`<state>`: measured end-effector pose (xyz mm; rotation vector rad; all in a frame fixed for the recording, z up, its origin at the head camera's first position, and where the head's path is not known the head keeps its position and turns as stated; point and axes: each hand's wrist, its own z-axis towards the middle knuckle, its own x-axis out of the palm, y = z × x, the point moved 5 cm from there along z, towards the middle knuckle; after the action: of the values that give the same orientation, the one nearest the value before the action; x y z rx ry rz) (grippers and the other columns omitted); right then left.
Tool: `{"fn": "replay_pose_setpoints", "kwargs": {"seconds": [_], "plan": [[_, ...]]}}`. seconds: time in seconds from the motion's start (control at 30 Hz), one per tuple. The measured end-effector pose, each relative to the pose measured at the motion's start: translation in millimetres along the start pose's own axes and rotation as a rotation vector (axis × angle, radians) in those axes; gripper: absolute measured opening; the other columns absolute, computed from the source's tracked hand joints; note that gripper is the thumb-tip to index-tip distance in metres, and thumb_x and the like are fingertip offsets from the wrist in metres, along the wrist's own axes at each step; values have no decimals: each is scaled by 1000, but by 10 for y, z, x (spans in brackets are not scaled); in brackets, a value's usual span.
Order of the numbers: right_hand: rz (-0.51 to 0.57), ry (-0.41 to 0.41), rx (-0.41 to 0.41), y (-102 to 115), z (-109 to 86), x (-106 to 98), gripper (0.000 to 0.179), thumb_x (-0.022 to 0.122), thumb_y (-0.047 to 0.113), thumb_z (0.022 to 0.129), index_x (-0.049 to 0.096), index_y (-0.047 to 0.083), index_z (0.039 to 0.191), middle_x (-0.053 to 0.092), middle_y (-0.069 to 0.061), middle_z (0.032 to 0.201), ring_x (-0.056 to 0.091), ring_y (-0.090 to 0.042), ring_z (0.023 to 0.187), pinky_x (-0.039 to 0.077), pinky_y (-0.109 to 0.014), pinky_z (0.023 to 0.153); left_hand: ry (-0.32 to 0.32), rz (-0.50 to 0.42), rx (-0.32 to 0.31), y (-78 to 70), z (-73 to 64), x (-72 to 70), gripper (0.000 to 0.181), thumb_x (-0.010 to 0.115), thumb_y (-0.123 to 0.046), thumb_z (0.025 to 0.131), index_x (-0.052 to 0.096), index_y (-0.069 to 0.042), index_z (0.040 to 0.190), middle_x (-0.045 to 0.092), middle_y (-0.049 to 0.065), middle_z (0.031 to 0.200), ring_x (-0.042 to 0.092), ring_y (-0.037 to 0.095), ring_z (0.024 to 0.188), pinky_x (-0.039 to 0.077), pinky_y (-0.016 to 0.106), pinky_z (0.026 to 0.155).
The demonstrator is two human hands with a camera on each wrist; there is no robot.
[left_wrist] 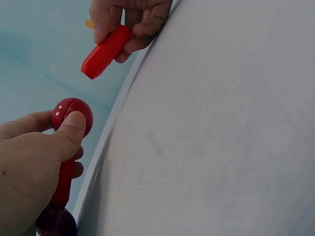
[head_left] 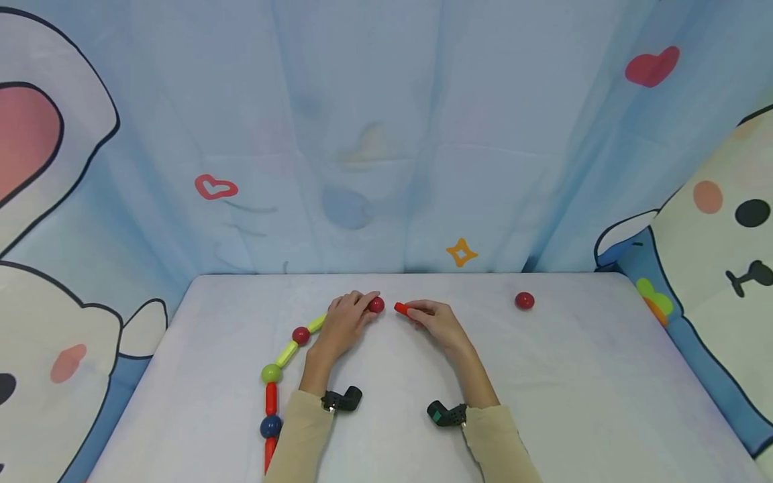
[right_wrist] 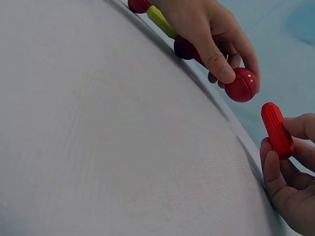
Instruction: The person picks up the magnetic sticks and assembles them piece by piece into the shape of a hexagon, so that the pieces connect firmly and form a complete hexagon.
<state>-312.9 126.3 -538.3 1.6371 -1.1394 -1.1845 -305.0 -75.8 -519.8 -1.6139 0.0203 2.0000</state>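
Note:
My left hand [head_left: 345, 325] pinches a red ball [head_left: 376, 304] between thumb and fingers. That ball joins a red rod [left_wrist: 63, 184], partly covered by the hand, and a dark ball [left_wrist: 56, 222] follows. Opposite, my right hand [head_left: 443, 325] grips a loose red rod [right_wrist: 277, 129] by one end; its free end points toward the red ball, with a small gap between. The joined chain runs left and toward me: a yellow-green rod [head_left: 286, 354], a green ball [head_left: 271, 373], a blue ball [head_left: 271, 426] and red rods. My left sleeve covers part of its near end.
A single red ball [head_left: 525, 300] lies apart at the back right of the white-covered table [head_left: 386, 436]. A blue patterned curtain [head_left: 386, 134] hangs behind the table's far edge. Each wrist wears a black camera [head_left: 342, 399].

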Motion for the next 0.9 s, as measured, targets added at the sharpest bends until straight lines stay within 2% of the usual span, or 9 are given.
{"fn": "replay_pose_setpoints", "kwargs": {"seconds": [0.17, 0.33, 0.9], "plan": [[-35, 10, -11, 6, -9, 43, 33, 65, 24, 93, 67, 7, 120, 65, -13, 119, 62, -14, 88, 53, -24, 83, -20, -15, -2, -21, 3, -5, 46, 62, -31, 95, 50, -25, 138, 62, 2, 118, 57, 20, 111, 42, 46, 106], [-59, 7, -18, 13, -16, 98, 33, 65, 25, 92, 68, 8, 120, 65, -12, 121, 64, -13, 90, 54, -29, 88, -7, -53, -3, -36, 2, -21, 46, 63, -29, 94, 50, -23, 138, 64, 1, 125, 58, 20, 115, 39, 47, 108], [-81, -2, -64, 36, -17, 171, 31, 64, 22, 93, 68, 5, 119, 69, -14, 115, 65, -13, 88, 55, -29, 85, -20, -73, 19, -69, 9, -43, 46, 64, -26, 93, 50, -20, 137, 65, 2, 126, 59, 20, 116, 40, 48, 107]]}}
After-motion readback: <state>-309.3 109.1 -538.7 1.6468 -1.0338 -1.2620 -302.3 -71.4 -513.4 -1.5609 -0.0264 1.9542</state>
